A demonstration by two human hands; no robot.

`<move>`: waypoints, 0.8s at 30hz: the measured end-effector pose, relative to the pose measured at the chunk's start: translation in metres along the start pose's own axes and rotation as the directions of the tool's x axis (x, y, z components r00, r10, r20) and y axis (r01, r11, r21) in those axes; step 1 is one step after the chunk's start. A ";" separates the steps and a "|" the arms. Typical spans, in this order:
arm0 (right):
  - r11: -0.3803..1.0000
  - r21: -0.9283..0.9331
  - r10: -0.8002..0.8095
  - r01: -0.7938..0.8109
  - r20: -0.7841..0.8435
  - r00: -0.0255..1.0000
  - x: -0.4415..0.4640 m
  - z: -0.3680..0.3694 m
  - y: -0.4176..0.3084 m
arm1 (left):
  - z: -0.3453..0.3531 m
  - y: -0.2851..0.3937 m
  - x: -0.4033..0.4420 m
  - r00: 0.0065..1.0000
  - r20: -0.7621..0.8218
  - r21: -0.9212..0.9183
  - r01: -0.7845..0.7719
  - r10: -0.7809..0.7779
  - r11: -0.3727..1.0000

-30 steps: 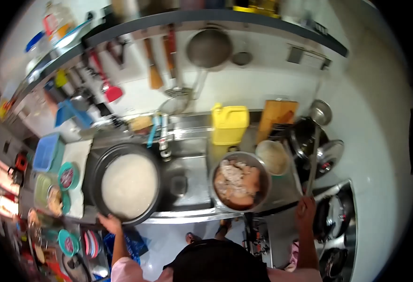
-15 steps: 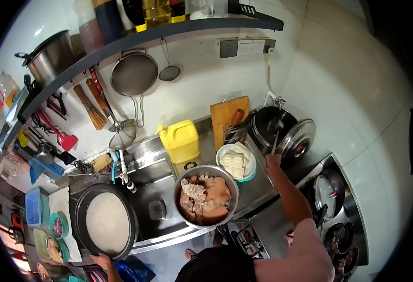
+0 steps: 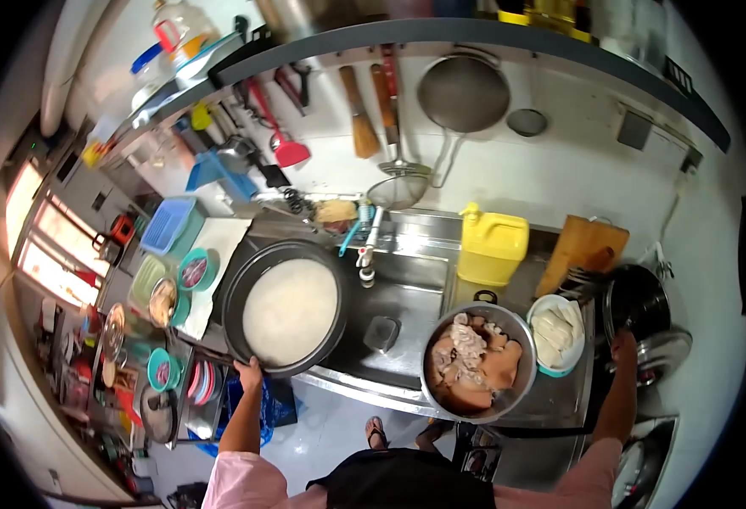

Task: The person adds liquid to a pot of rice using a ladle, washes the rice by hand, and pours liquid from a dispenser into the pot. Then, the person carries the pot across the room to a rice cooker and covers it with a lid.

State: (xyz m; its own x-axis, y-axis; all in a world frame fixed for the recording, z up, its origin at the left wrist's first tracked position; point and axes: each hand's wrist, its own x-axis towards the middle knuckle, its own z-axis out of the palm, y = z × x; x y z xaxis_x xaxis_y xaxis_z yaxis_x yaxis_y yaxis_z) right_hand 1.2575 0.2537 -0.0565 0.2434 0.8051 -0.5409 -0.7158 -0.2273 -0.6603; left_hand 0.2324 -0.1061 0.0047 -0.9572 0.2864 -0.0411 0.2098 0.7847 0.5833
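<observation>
My left hand (image 3: pixel 247 371) grips the near rim of a large black basin (image 3: pixel 336 332), its fingers at the edge. Cloudy whitish liquid (image 3: pixel 290 310) fills the basin, which stands at the sink's left side. On the right, my closed right hand (image 3: pixel 623 346) is at the near edge of a dark pot (image 3: pixel 636 297), holding a ladle whose bowl is hard to make out inside. Between my hands, a steel pot (image 3: pixel 431 392) holds pieces of meat (image 3: pixel 485 360). Beside it, pale slabs (image 3: pixel 555 332) lie in a white bowl over a teal one.
Behind the steel pot stand a yellow jug (image 3: pixel 492 248) and a wooden board (image 3: pixel 583 254). A faucet (image 3: pixel 368 259) rises over the sink (image 3: pixel 398 299). Strainers and utensils hang below the shelf (image 3: pixel 475 32). A pot lid (image 3: pixel 663 352) leans at the right; small bowls (image 3: pixel 196 270) sit left.
My right hand has lowered the ladle from upright beside the wall into the dark pot. My left hand stays at the basin's rim. The camera view has swung right, then back left.
</observation>
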 end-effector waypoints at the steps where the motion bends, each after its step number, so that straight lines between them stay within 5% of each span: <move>1: 0.996 0.092 -0.005 0.004 0.016 1.000 -0.012 0.006 0.001 | -0.001 0.001 -0.001 1.000 0.004 0.010 0.023 -0.023 1.000; 4: 0.908 0.415 0.102 -0.051 -0.102 0.990 -0.069 0.044 0.006 | 0.000 0.009 -0.004 0.997 -0.002 0.079 0.074 -0.074 0.994; 7: 0.884 0.464 0.076 -0.054 -0.029 0.997 -0.115 0.060 0.020 | -0.001 0.005 0.002 0.998 -0.006 0.074 0.063 -0.063 0.995; 13: 0.969 0.240 -0.088 0.053 0.137 0.987 -0.174 0.056 0.022 | -0.001 -0.006 0.026 1.000 -0.007 -0.095 0.012 -0.013 0.995; 16: 0.969 0.241 0.000 -0.058 0.237 0.972 -0.215 0.064 0.004 | 0.003 -0.010 0.037 1.000 -0.011 -0.121 0.008 -0.009 0.993; 17: 0.992 0.110 -0.095 0.059 0.359 0.928 -0.207 0.040 -0.003 | 0.002 -0.010 0.040 1.000 -0.014 -0.130 0.009 -0.011 0.991; 20: 0.984 0.162 -0.094 0.073 0.132 0.987 -0.252 0.051 -0.024 | 0.002 -0.010 0.058 0.999 -0.027 -0.158 0.015 -0.019 0.987; 24: 0.994 0.005 -0.113 0.113 0.085 0.990 -0.337 0.086 -0.043 | 0.005 -0.005 0.057 0.991 -0.130 -0.239 0.001 -0.033 0.971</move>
State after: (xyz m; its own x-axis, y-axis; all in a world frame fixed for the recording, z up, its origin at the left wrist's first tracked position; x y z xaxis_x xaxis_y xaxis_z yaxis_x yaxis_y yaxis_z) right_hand 1.1502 0.0391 0.1991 0.2660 0.8694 -0.4164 -0.6869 -0.1321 -0.7146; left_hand 0.1779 -0.0910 -0.0044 -0.9814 0.1867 0.0453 0.1551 0.6307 0.7604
